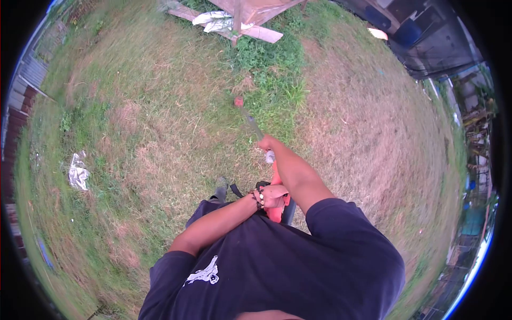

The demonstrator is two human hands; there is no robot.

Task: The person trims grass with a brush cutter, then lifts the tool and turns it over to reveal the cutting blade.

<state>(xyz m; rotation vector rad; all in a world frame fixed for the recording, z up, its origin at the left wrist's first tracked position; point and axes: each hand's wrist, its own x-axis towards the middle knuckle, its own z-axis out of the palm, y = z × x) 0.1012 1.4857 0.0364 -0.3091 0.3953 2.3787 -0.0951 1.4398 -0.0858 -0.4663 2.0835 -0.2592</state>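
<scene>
A string trimmer with an orange-red body [275, 213] and a long grey shaft [255, 128] stretches forward from my waist. Its small red head [238, 101] is at the far end, over the grass. My right hand [265, 142] is wrapped around the shaft, with the arm reaching forward. Closer to my body, my left hand [274, 196], with dark beaded bracelets at the wrist, is closed on the orange rear part of the trimmer. The fingers' exact grip there is partly hidden. A shoe [221, 188] shows to the left of the trimmer.
A wooden picnic table [261, 7] stands ahead, with white crumpled material [214, 21] on its bench. Taller green weeds [274, 56] grow beside it. Crumpled silvery-white sheeting [78, 170] lies on the left grass. A dark structure [421, 40] borders the upper right.
</scene>
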